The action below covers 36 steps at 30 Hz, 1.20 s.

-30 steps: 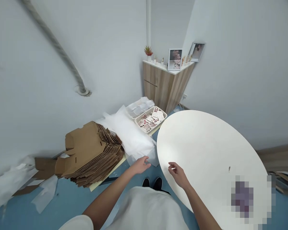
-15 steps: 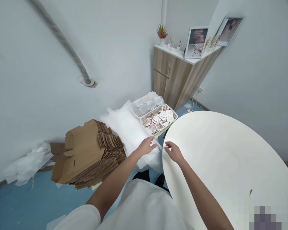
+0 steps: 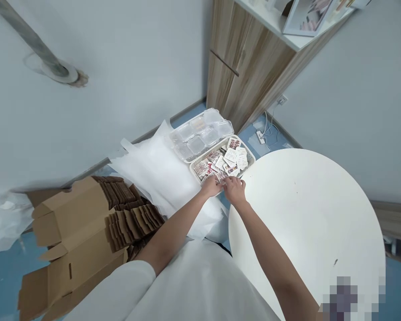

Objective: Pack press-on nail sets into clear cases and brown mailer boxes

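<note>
Both of my hands meet at the near edge of a cream plastic basket filled with several small printed packets. My left hand has its fingers curled over the packets at the basket's near rim. My right hand is right beside it, fingers bent down onto the same packets. Whether either hand has a packet pinched is hidden by the fingers. The basket lies between a round white table and a heap of white foam sheets.
A clear plastic compartment tray lies just beyond the basket. Flat brown cardboard boxes are stacked at the left. A wooden cabinet stands in the corner, with a power strip on the blue floor.
Both hands moved forward from the table's edge to the basket of packets and closed in together. The view tilted downward and nearer.
</note>
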### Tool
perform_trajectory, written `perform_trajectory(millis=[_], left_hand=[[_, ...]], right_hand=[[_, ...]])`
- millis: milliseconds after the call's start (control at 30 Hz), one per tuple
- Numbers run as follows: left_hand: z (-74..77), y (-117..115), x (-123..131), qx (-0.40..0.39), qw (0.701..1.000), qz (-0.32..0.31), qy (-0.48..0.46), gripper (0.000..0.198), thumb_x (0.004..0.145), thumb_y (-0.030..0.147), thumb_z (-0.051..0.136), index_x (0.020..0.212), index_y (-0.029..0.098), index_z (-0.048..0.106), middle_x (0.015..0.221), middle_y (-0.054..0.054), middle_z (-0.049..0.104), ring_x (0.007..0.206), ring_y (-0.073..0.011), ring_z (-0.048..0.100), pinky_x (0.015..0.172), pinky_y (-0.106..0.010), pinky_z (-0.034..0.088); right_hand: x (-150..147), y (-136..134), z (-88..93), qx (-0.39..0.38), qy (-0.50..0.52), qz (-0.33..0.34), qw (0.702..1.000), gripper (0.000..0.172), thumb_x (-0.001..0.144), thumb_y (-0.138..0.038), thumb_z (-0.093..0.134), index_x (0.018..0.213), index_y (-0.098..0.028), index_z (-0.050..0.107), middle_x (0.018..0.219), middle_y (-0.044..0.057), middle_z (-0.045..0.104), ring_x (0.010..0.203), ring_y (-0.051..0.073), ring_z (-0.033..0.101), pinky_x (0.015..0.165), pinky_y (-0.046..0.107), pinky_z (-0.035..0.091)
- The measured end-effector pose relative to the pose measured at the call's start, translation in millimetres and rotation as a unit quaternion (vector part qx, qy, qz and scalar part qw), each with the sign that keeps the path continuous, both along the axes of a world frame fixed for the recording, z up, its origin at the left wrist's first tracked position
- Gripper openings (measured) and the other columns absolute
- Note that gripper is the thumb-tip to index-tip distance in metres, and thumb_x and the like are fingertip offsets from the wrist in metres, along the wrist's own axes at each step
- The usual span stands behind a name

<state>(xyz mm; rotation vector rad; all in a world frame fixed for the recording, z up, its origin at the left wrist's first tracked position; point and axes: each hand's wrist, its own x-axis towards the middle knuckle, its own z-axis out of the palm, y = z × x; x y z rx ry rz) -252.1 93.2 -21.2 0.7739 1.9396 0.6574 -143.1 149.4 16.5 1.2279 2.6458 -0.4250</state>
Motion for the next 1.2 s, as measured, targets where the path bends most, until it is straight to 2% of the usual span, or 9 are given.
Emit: perform_trajectory(millis=[233, 367, 500, 667, 800, 967, 1067, 1200], left_hand=[[-12.0, 3, 4, 0.013, 0.999, 0.033, -0.019, 0.036, 0.074, 0.015, 0.053, 0.109, 0.015, 0.046, 0.079, -0.006, 0.065, 0.086, -0.0200, 0.059, 0.078, -0.029, 0.039], [-14.2, 4, 3, 0.016, 0.998, 0.050, -0.033, 0.036, 0.076, 0.015, 0.052, 0.110, 0.016, 0.044, 0.081, -0.006, 0.064, 0.085, -0.0195, 0.059, 0.076, -0.030, 0.040], [-15.5, 5, -1, 0.021, 0.997, 0.064, -0.046, 0.032, 0.077, 0.017, 0.052, 0.108, 0.017, 0.044, 0.076, -0.004, 0.063, 0.075, -0.0174, 0.059, 0.072, -0.029, 0.041], [-19.8, 3, -9, 0.051, 0.992, 0.100, -0.054, 0.028, 0.077, 0.017, 0.053, 0.103, 0.017, 0.046, 0.069, -0.001, 0.060, 0.069, -0.0154, 0.058, 0.070, -0.028, 0.043], [-21.7, 0, -20, 0.082, 0.985, 0.133, -0.074, 0.023, 0.077, 0.019, 0.054, 0.099, 0.016, 0.050, 0.073, -0.003, 0.060, 0.068, -0.0147, 0.058, 0.072, -0.029, 0.044], [-14.2, -5, -31, 0.133, 0.965, 0.164, -0.155, 0.019, 0.076, 0.019, 0.053, 0.095, 0.015, 0.051, 0.075, -0.002, 0.057, 0.060, -0.0106, 0.056, 0.065, -0.028, 0.048], [-3.5, -8, -37, 0.146, 0.949, 0.187, -0.209, 0.020, 0.076, 0.019, 0.053, 0.095, 0.016, 0.050, 0.075, 0.000, 0.056, 0.059, -0.0087, 0.055, 0.060, -0.025, 0.049], [12.1, -12, -42, 0.165, 0.926, 0.203, -0.271, 0.021, 0.076, 0.021, 0.053, 0.096, 0.017, 0.050, 0.080, -0.001, 0.057, 0.062, -0.0074, 0.055, 0.063, -0.024, 0.049]], right_hand=[[-7, -5, -4.3, -0.011, -0.039, -0.015, 0.999, 0.028, 0.084, -0.034, 0.042, 0.108, -0.032, 0.055, 0.117, 0.008, 0.046, 0.107, 0.025, 0.038, 0.094, 0.050, 0.016], [-11, -11, -2.3, -0.018, -0.039, -0.045, 0.998, 0.031, 0.082, -0.037, 0.045, 0.112, -0.034, 0.052, 0.122, 0.009, 0.041, 0.113, 0.027, 0.034, 0.093, 0.051, 0.018], [-16, -16, 1.3, -0.033, -0.048, -0.053, 0.997, 0.036, 0.081, -0.036, 0.047, 0.116, -0.033, 0.048, 0.127, 0.010, 0.038, 0.118, 0.028, 0.030, 0.092, 0.054, 0.018], [-26, -19, 6.5, -0.075, -0.057, -0.053, 0.994, 0.045, 0.081, -0.035, 0.047, 0.125, -0.033, 0.039, 0.120, 0.010, 0.047, 0.114, 0.027, 0.037, 0.094, 0.054, 0.013], [-29, -21, 8.4, -0.122, -0.023, -0.064, 0.990, 0.051, 0.081, -0.038, 0.045, 0.131, -0.033, 0.031, 0.119, 0.009, 0.050, 0.111, 0.026, 0.042, 0.093, 0.053, 0.016], [-27, -21, 5.2, -0.133, 0.054, -0.124, 0.982, 0.053, 0.082, -0.040, 0.043, 0.132, -0.029, 0.030, 0.124, 0.008, 0.049, 0.113, 0.025, 0.043, 0.094, 0.048, 0.022], [-26, -20, 3.1, -0.150, 0.115, -0.163, 0.968, 0.051, 0.081, -0.039, 0.044, 0.130, -0.027, 0.033, 0.123, 0.007, 0.051, 0.113, 0.023, 0.045, 0.094, 0.046, 0.026], [-26, -19, 4.8, -0.183, 0.193, -0.190, 0.945, 0.051, 0.080, -0.036, 0.047, 0.129, -0.025, 0.036, 0.121, 0.006, 0.054, 0.106, 0.022, 0.052, 0.093, 0.043, 0.032]])
